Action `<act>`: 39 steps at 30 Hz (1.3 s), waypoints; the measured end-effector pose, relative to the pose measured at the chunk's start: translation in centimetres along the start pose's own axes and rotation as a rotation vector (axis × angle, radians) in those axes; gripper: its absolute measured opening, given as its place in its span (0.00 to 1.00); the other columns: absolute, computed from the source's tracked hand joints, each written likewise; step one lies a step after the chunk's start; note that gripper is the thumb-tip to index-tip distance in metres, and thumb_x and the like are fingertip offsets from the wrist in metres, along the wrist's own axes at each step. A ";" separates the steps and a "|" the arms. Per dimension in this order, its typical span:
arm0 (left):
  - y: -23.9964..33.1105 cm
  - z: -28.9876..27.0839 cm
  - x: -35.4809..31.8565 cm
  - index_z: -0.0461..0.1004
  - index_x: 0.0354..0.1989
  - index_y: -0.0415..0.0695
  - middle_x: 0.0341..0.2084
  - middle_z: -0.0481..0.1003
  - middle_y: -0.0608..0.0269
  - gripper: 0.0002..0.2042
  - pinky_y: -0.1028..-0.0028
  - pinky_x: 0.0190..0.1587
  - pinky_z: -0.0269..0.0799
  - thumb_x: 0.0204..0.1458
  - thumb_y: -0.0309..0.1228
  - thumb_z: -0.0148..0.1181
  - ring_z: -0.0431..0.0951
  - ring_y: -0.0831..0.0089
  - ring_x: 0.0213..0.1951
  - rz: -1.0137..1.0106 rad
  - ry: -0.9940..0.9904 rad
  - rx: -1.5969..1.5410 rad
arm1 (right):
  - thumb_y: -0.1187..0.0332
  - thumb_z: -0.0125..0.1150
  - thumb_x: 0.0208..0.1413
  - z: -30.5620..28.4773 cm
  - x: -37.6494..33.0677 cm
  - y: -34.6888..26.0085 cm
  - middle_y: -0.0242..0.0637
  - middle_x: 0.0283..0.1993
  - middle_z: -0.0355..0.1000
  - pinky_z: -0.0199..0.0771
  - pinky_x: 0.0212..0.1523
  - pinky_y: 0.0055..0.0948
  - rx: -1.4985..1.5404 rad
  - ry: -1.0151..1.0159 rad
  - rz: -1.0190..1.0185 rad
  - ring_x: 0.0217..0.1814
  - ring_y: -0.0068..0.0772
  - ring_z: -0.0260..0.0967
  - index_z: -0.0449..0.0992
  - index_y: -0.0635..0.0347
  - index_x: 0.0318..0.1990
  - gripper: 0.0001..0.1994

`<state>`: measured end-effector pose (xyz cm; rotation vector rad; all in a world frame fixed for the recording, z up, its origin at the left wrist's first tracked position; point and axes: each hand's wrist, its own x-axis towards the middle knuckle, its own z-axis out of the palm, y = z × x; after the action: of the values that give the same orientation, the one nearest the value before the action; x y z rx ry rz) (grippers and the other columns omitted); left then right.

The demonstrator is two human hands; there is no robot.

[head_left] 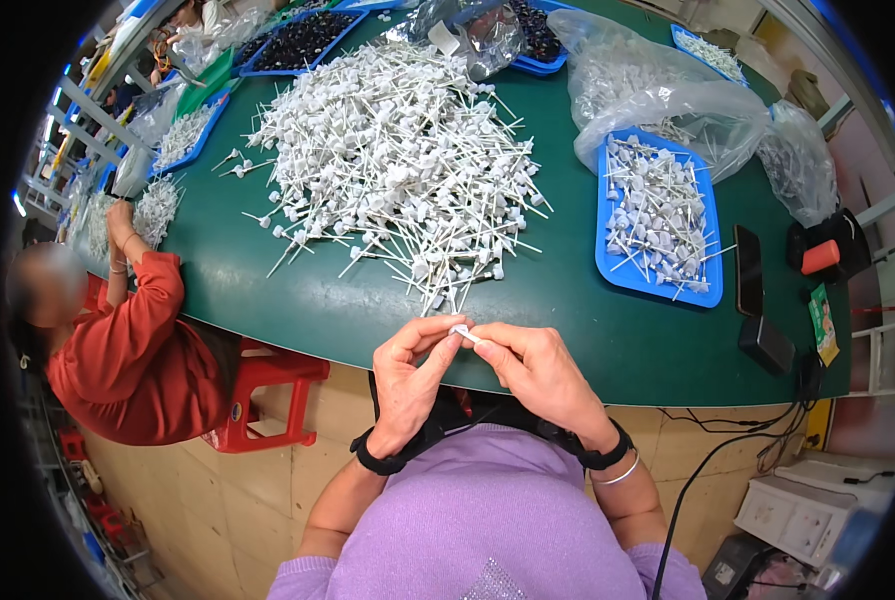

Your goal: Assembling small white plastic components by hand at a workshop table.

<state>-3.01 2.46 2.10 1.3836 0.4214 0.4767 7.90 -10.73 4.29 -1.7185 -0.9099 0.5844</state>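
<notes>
Above the table's near edge, my left hand [410, 372] and my right hand [540, 368] meet fingertip to fingertip. Between them they pinch one small white plastic piece with a thin stem [461, 331]. The left thumb and forefinger hold its head end, while the right thumb and forefinger are on the stem; the fingers cover part of it. Just beyond my hands spreads a large heap of similar white stemmed pieces [398, 160], its tip reaching close to my fingers. To the right of the heap, a blue tray [604, 262] holds more such pieces.
Clear plastic bags [658, 90] lie behind the tray. A dark phone [749, 270] and a black box [767, 345] rest at the right. Blue trays of dark pieces [303, 42] stand far back. A co-worker in red [133, 350] sits left by a red stool [268, 400].
</notes>
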 end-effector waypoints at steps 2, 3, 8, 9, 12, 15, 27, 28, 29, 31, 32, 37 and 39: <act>-0.1 0.0 0.0 0.76 0.47 0.35 0.41 0.79 0.56 0.11 0.79 0.49 0.72 0.56 0.21 0.58 0.79 0.75 0.43 0.010 0.005 0.016 | 0.65 0.53 0.63 -0.2 0.2 0.9 0.35 0.17 0.66 0.60 0.20 0.28 0.198 -0.095 0.119 0.18 0.33 0.63 0.77 0.63 0.40 0.11; -0.3 -0.1 -0.1 0.75 0.47 0.34 0.41 0.79 0.56 0.11 0.79 0.48 0.72 0.56 0.21 0.58 0.79 0.75 0.43 0.052 0.005 0.088 | 0.64 0.52 0.64 -0.4 0.3 1.1 0.27 0.16 0.64 0.57 0.19 0.23 0.396 -0.192 0.238 0.17 0.21 0.60 0.77 0.64 0.40 0.12; 0.1 0.0 0.2 0.74 0.48 0.33 0.39 0.80 0.57 0.12 0.79 0.46 0.73 0.57 0.21 0.58 0.80 0.75 0.42 0.046 0.016 0.126 | 0.64 0.50 0.65 -0.6 0.7 1.2 0.22 0.18 0.62 0.55 0.20 0.18 0.547 -0.253 0.374 0.19 0.11 0.56 0.77 0.63 0.42 0.12; 0.3 0.0 0.4 0.75 0.48 0.33 0.39 0.80 0.58 0.11 0.79 0.45 0.73 0.57 0.22 0.58 0.80 0.76 0.41 -0.004 0.010 0.065 | 0.64 0.50 0.65 -0.6 0.8 1.2 0.25 0.17 0.62 0.57 0.20 0.20 0.470 -0.225 0.340 0.18 0.15 0.58 0.76 0.62 0.44 0.12; 0.5 0.0 1.0 0.74 0.48 0.33 0.38 0.80 0.58 0.11 0.79 0.42 0.74 0.57 0.22 0.57 0.80 0.76 0.40 -0.059 0.013 -0.003 | 0.66 0.51 0.64 -0.7 0.2 0.0 0.35 0.19 0.66 0.63 0.20 0.28 0.007 -0.039 0.077 0.18 0.31 0.65 0.75 0.59 0.44 0.09; 0.2 0.2 1.2 0.74 0.47 0.32 0.38 0.79 0.57 0.11 0.80 0.39 0.76 0.58 0.22 0.56 0.80 0.76 0.39 -0.060 0.040 -0.017 | 0.67 0.55 0.61 0.0 -0.3 -0.4 0.43 0.25 0.70 0.68 0.23 0.38 -0.262 0.174 -0.188 0.22 0.46 0.70 0.74 0.56 0.43 0.07; -0.5 1.5 1.1 0.75 0.45 0.33 0.36 0.79 0.60 0.09 0.83 0.40 0.74 0.56 0.20 0.58 0.79 0.80 0.38 -0.010 0.140 -0.046 | 0.66 0.58 0.58 1.3 -0.8 -0.7 0.39 0.26 0.68 0.69 0.19 0.38 -0.599 0.297 -0.196 0.20 0.44 0.71 0.72 0.56 0.44 0.08; -0.5 1.5 1.1 0.75 0.45 0.33 0.35 0.80 0.60 0.09 0.83 0.41 0.72 0.56 0.19 0.58 0.79 0.80 0.38 -0.011 0.144 -0.064 | 0.66 0.58 0.58 1.3 -0.8 -0.8 0.39 0.26 0.68 0.69 0.19 0.38 -0.599 0.298 -0.195 0.20 0.44 0.71 0.72 0.56 0.44 0.08; -0.5 1.6 1.1 0.75 0.45 0.33 0.35 0.80 0.60 0.09 0.83 0.41 0.72 0.56 0.19 0.58 0.79 0.80 0.38 -0.012 0.144 -0.064 | 0.66 0.58 0.58 1.3 -0.8 -0.9 0.39 0.26 0.67 0.69 0.19 0.38 -0.617 0.297 -0.195 0.20 0.44 0.71 0.72 0.56 0.44 0.08; -0.6 1.6 1.0 0.76 0.45 0.34 0.35 0.80 0.61 0.09 0.83 0.40 0.72 0.55 0.19 0.59 0.79 0.81 0.38 -0.010 0.157 -0.062 | 0.66 0.57 0.59 1.3 -0.9 -1.0 0.39 0.25 0.67 0.69 0.19 0.38 -0.635 0.296 -0.193 0.20 0.44 0.71 0.72 0.56 0.44 0.08; -0.7 1.6 1.0 0.76 0.45 0.34 0.35 0.80 0.61 0.09 0.83 0.40 0.72 0.55 0.19 0.59 0.79 0.81 0.38 -0.010 0.157 -0.062 | 0.66 0.57 0.59 1.3 -0.9 -1.1 0.39 0.26 0.67 0.70 0.19 0.38 -0.649 0.290 -0.190 0.20 0.43 0.71 0.72 0.56 0.43 0.08; -0.8 1.8 0.9 0.75 0.45 0.32 0.35 0.79 0.61 0.09 0.85 0.39 0.72 0.55 0.18 0.58 0.78 0.82 0.37 0.022 0.178 0.027 | 0.67 0.56 0.59 1.3 -0.8 -1.1 0.38 0.26 0.67 0.70 0.19 0.37 -0.683 0.272 -0.175 0.20 0.43 0.72 0.71 0.56 0.42 0.07; -0.7 1.9 0.9 0.75 0.45 0.32 0.35 0.79 0.61 0.10 0.85 0.39 0.72 0.55 0.17 0.58 0.78 0.82 0.37 0.035 0.185 0.050 | 0.67 0.56 0.59 1.4 -0.8 -1.1 0.38 0.26 0.66 0.70 0.19 0.37 -0.704 0.280 -0.176 0.21 0.42 0.72 0.71 0.56 0.42 0.06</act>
<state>-1.18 1.29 1.62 1.4023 0.5634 0.6290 6.07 -10.38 4.80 -2.2331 -1.1224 -0.1264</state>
